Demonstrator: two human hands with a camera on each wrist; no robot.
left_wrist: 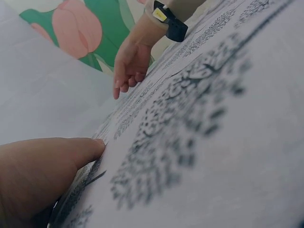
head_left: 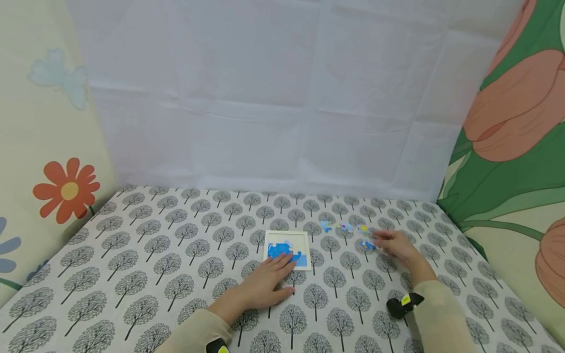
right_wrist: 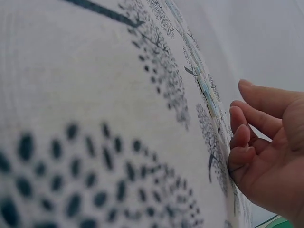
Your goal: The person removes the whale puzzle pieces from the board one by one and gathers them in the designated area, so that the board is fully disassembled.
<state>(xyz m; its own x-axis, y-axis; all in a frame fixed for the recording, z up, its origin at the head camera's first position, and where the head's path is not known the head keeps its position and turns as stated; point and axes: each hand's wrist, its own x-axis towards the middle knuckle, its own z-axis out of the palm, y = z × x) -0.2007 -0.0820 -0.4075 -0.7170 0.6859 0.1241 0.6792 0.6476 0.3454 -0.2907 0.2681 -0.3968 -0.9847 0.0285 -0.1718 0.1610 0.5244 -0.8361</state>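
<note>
A small jigsaw board (head_left: 310, 251) with a white border lies on the table, a blue elephant-like picture (head_left: 279, 249) partly filling it. My left hand (head_left: 268, 280) rests with straight fingers over its lower left edge, covering part of the picture. Four-cornered sky is not distinct; several loose puzzle pieces lie right of the board, among them a pale blue one (head_left: 325, 226), one with a yellow figure (head_left: 363, 228) and a blue one (head_left: 368, 245). Just right of that blue piece hovers my right hand (head_left: 395, 245), fingers loosely bent, thumb apart, nothing visible between them in the right wrist view.
A white cloth with grey tree prints (head_left: 198, 267) covers the table. Behind it hangs a plain white sheet (head_left: 265, 108). Flower-patterned hangings (head_left: 507, 108) flank the sides. Each wrist wears a black camera strap (head_left: 403, 305).
</note>
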